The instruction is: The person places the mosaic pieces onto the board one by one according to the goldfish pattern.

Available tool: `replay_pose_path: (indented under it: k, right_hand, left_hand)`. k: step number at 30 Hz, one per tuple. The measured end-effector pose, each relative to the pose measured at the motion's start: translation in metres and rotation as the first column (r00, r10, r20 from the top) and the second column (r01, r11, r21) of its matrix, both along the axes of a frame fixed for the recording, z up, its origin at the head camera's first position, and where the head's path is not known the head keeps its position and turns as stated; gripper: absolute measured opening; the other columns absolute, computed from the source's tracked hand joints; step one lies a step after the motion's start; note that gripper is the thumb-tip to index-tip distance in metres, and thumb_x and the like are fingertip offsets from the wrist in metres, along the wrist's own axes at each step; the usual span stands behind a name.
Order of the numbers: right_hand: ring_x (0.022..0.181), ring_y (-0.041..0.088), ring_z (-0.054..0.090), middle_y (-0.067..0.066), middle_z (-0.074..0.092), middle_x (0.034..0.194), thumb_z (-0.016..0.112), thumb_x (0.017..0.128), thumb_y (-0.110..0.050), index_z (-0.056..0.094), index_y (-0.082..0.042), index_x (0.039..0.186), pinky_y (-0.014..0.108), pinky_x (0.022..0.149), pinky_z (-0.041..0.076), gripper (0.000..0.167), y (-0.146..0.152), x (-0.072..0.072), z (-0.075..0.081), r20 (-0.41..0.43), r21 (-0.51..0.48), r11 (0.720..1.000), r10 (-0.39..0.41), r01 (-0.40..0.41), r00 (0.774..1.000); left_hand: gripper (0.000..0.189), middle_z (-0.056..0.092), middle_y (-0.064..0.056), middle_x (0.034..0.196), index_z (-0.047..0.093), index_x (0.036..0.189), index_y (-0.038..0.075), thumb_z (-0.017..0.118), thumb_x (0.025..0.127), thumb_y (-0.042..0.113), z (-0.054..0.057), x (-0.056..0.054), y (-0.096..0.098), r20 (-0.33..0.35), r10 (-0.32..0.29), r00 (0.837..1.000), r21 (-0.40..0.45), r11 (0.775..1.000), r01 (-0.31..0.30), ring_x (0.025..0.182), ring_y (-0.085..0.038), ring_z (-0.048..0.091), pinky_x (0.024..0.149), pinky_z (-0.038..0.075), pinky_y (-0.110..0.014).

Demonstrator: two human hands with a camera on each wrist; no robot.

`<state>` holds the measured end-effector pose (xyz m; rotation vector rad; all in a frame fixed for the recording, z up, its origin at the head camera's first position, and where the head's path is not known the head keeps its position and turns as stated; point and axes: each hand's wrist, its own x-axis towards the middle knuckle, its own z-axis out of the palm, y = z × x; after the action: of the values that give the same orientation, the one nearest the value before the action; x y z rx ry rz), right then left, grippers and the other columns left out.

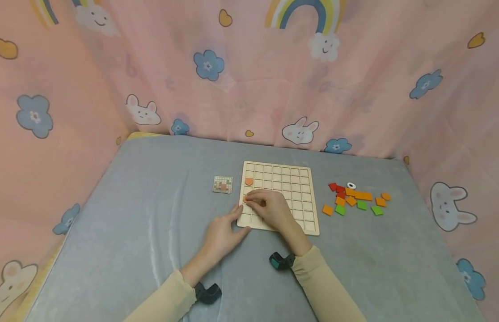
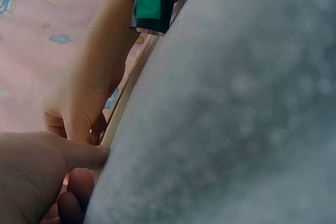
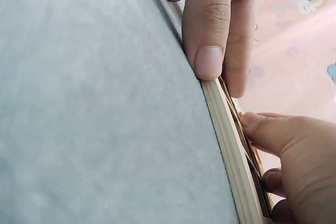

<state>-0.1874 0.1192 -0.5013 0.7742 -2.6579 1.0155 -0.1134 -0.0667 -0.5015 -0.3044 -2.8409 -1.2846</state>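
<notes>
A light wooden grid board [image 1: 279, 179] lies flat on the cloth. My left hand [image 1: 221, 235] holds its near-left corner, thumb [image 2: 86, 154] along the front edge and fingers by the left side. My right hand [image 1: 273, 209] reaches over the board, its thumb and index finger pinching a small orange piece [image 1: 245, 199] at a square in the left column. Those fingertips cover most of the piece. Farther up the same column sits an orange disc [image 1: 248, 181]. In the right wrist view the left thumb [image 3: 208, 62] presses on the board's edge [image 3: 231, 145].
Left of the board lies a small pattern card [image 1: 222, 184]. To the right are scattered red tiles [image 1: 333, 187], orange tiles [image 1: 327, 210], green tiles [image 1: 377, 210], a longer orange bar [image 1: 363, 196] and a white ring [image 1: 351, 185]. A patterned pink curtain [image 1: 241, 98] hangs behind the table.
</notes>
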Motion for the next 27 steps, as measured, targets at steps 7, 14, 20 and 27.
replay_pose_path:
  k: [7, 14, 20, 27]
  right_hand:
    - [0.095, 0.021, 0.077, 0.005, 0.080, 0.116, 0.079, 0.097, -0.018, 0.084, -0.013, 0.107, 0.039, 0.081, 0.062, 0.013, -0.001, 0.001, 0.001, -0.039, 0.083, 0.996, 0.024, -0.021, 0.999]
    - [0.068, 0.014, 0.060, 0.009, 0.072, 0.122, 0.081, 0.095, -0.015, 0.082, -0.011, 0.111, 0.030, 0.064, 0.051, 0.016, -0.002, 0.001, 0.004, -0.024, 0.054, 0.998, 0.030, -0.029, 0.999]
    - [0.068, 0.010, 0.051, 0.010, 0.070, 0.126, 0.082, 0.094, -0.017, 0.074, -0.007, 0.128, 0.026, 0.063, 0.046, 0.037, 0.009, -0.002, 0.008, 0.127, -0.067, 0.997, -0.014, 0.023, 0.992]
    - [0.067, 0.014, 0.054, 0.020, 0.071, 0.126, 0.082, 0.094, -0.013, 0.070, -0.001, 0.133, 0.025, 0.056, 0.044, 0.042, 0.049, -0.011, 0.027, 0.183, -0.186, 0.968, -0.137, 0.171, 0.974]
  left_hand:
    - [0.065, 0.058, -0.019, 0.150, 0.062, 0.147, 0.002, 0.084, 0.091, 0.026, -0.001, 0.000, 0.000, -0.010, -0.003, 1.000, -0.011, 1.000, 0.003, 0.133, -0.043, 0.060, 0.101, 0.056, -0.054]
    - [0.065, 0.058, -0.018, 0.151, 0.061, 0.147, 0.002, 0.084, 0.091, 0.027, -0.001, -0.002, -0.001, -0.010, -0.002, 1.000, -0.012, 1.000, 0.001, 0.133, -0.043, 0.060, 0.102, 0.056, -0.055]
    - [0.064, 0.059, -0.019, 0.149, 0.063, 0.145, 0.001, 0.085, 0.091, 0.026, -0.002, -0.001, 0.000, -0.017, -0.008, 1.000, -0.021, 1.000, 0.007, 0.132, -0.043, 0.060, 0.101, 0.056, -0.054]
    - [0.065, 0.057, -0.020, 0.150, 0.061, 0.146, 0.000, 0.085, 0.090, 0.024, -0.005, 0.000, -0.001, 0.004, 0.008, 1.000, 0.021, 1.000, -0.008, 0.136, -0.042, 0.056, 0.105, 0.054, -0.053]
